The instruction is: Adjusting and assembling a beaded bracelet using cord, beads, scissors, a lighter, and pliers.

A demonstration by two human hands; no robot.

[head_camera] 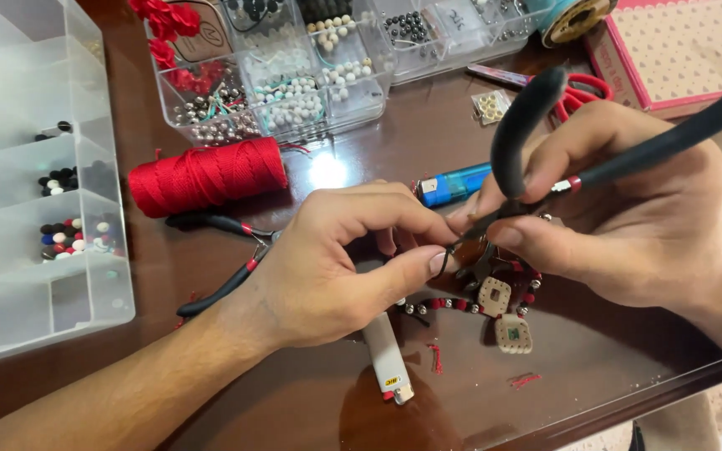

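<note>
My right hand [628, 200] grips black-handled pliers [545, 117], whose tips meet at a small piece of a beaded string. My left hand [336, 259] pinches that same spot between thumb and forefinger. The beaded piece [495, 296] has red and silver beads and two square cream pendants, and it lies on the dark wooden table [294, 401] just under both hands. A white lighter [388, 361] lies below my left hand. A second pair of black pliers [219, 288] with red joints rests on the table behind my left wrist.
A red cord spool [206, 175] lies left of centre, a blue lighter [453, 185] beside it. Clear bead boxes [294, 75] stand at the back, another compartment box [35, 184] at the left. Red scissors [578, 88] and a pink-edged board [678, 50] sit at the back right. Red thread scraps [436, 357] lie near the front edge.
</note>
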